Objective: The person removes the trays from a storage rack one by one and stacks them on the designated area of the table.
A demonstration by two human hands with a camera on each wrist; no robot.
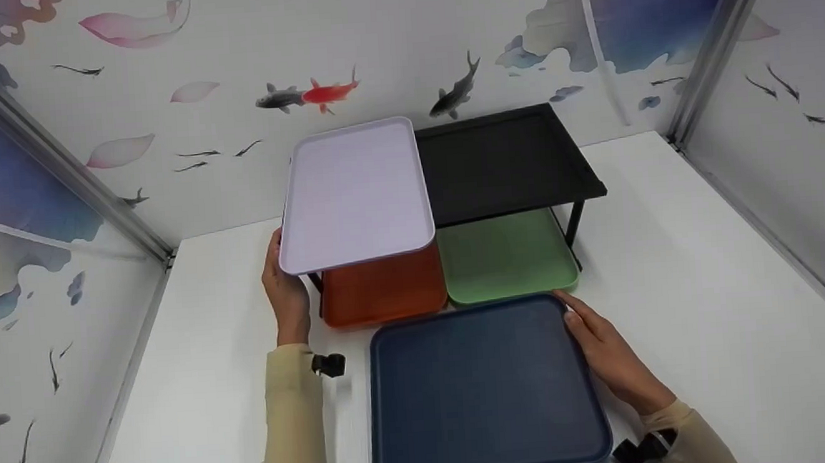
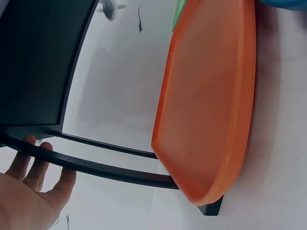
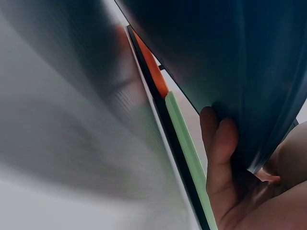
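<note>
A black two-tier rack [image 1: 508,161] stands at the back of the white table. On its upper left lies a lavender tray [image 1: 356,192]; an orange tray [image 1: 387,287] and a green tray [image 1: 511,258] sit below, side by side. My left hand [image 1: 288,289] is at the rack's left side, beneath the lavender tray's corner. In the left wrist view its fingers [image 2: 34,177] grip the black side bar. A dark blue tray [image 1: 487,391] is in front of the rack, its right edge held by my right hand [image 1: 610,355], thumb over the rim and other fingers [image 3: 218,139] underneath.
White walls printed with fish and petals enclose the table [image 1: 703,299] at the back and sides. Metal posts [image 1: 723,41] rise at the corners. The rack's right leg [image 1: 574,225] stands beside the green tray.
</note>
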